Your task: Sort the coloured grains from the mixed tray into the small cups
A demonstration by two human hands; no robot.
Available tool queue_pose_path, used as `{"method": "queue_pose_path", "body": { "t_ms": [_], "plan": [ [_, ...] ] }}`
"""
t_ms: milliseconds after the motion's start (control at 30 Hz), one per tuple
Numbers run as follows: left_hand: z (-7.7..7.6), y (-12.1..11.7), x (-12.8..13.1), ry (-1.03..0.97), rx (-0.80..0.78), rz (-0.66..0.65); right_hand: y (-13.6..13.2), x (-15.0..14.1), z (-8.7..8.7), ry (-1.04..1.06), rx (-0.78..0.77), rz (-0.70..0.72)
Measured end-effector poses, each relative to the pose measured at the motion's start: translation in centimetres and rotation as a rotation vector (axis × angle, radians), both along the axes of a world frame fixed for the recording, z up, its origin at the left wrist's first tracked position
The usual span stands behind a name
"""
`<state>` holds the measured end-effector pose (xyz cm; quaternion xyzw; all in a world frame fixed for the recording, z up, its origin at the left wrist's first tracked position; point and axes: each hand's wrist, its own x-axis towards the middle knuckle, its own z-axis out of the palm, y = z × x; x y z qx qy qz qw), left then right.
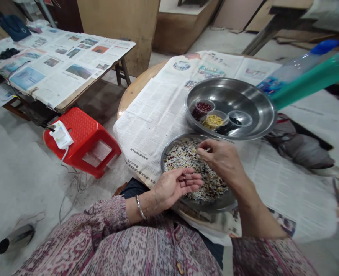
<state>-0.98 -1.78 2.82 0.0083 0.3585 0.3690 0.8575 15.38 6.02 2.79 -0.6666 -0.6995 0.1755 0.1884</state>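
Newspapered counter bears bowl of mixed grains; left hand, grip wide above, could spill dark red beans if palm tips; right hand pinched narrow, contents can't tell.

The green object is cut off at right. Anything the right hand pinches is too small to tell

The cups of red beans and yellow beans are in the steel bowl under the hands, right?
Wrong bowl: the head view shows the cup of red beans and the cup of yellow beans in the farther steel bowl.
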Motion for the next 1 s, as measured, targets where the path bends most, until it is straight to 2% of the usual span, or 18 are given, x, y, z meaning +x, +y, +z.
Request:
{"method": "queue_pose_path", "body": {
  "t_ms": [100,200,267,367,433,567,800,1000],
  "plan": [
    [0.2,0.1,0.1,0.015,-0.02,-0.004,-2.4,1.2,0.5,0.263,-0.077,-0.083],
    [0.3,0.0,0.1,0.013,-0.029,-0.004,-4.9,1.3,1.2,0.402,-0.093,-0.143],
    [0.3,-0.1,0.1,0.005,-0.029,-0.001,-6.3,0.7,1.7,0.46,-0.109,-0.088],
    [0.1,-0.1,0.1,-0.008,-0.025,0.021,-7.7,-0.5,2.3,0.465,-0.181,0.11],
    [-0.1,0.0,0.2,-0.02,-0.028,0.038,-8.2,-0.9,2.4,0.441,-0.171,0.174],
    [0.1,0.0,0.2,-0.049,-0.043,0.037,-8.4,-0.7,1.7,0.352,-0.003,0.126],
    [0.7,0.0,0.2,-0.014,-0.093,0.058,-9.6,-1.9,1.0,-0.115,0.252,0.279],
    [-0.1,0.1,0.6,-0.036,-0.125,0.104,-10.1,-3.7,1.4,-0.338,0.375,0.326]
  ]
}}
